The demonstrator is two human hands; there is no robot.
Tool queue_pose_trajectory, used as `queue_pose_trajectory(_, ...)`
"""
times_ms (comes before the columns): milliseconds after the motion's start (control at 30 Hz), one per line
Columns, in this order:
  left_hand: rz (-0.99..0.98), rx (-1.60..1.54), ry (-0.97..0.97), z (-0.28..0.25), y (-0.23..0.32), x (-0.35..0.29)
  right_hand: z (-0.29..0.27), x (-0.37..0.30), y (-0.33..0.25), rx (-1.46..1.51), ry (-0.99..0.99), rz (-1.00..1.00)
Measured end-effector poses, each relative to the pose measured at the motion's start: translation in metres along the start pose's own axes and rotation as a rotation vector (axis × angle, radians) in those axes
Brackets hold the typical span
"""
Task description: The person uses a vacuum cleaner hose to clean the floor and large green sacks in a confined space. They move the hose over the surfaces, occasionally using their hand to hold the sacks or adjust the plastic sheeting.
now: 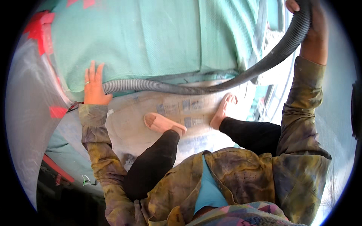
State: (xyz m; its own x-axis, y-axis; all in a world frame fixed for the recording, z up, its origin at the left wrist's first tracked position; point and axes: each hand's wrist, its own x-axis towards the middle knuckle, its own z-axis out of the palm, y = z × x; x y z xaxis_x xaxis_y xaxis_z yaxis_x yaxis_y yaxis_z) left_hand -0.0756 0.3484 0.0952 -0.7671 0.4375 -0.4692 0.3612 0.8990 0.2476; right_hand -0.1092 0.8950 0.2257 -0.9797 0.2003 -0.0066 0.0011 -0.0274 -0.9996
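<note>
My left hand point(95, 87) lies with its fingers stretched out on a green woven sheet point(151, 37), a ring on one finger. Beside its thumb starts a ribbed grey hose point(211, 89), which touches the edge of the hand; whether the thumb hooks it is hidden. From there the hose runs right along the sheet's lower edge and curves up to the upper right. At the top edge of the view my right hand point(318, 20) is wrapped round the hose, its fingertips showing on the far side. The hose's right end is out of view.
My feet in pink slippers point(162, 123) stand on pale, dusty printed sacks point(181, 107). Clear plastic film point(28, 86) with red tape point(47, 32) hangs at the left. A red bar point(58, 168) lies lower left. Bright, pale surfaces border the right side.
</note>
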Motion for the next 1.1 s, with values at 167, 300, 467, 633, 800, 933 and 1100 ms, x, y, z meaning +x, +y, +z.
queue_pose_trajectory(167,-0.134,0.211,-0.086,0.038,0.011,-0.004,0.022,-0.041,-0.014,-0.149,0.094,-0.079)
queue_pose_trajectory(300,-0.281,0.269,-0.136,0.047,0.019,-0.001,0.004,-0.065,-0.049,-0.312,0.324,0.044)
queue_pose_trajectory(467,-0.314,0.404,-0.378,0.016,0.031,0.003,-0.018,-0.131,-0.132,-0.386,0.285,0.312)
queue_pose_trajectory(633,-0.269,0.441,-0.444,-0.073,0.153,-0.031,-0.014,-0.194,-0.219,-0.18,0.518,0.559)
queue_pose_trajectory(800,-0.06,-0.916,0.011,-0.163,0.313,-0.141,-0.014,-0.226,-0.308,-0.084,0.573,0.617)
queue_pose_trajectory(933,0.454,-1.131,0.18,-0.439,0.398,-0.166,-0.009,-0.231,-0.381,0.011,0.585,0.542)
queue_pose_trajectory(1100,1.089,-0.75,0.683,-0.658,0.463,-0.129,-0.029,-0.261,-0.42,-0.01,0.748,0.52)
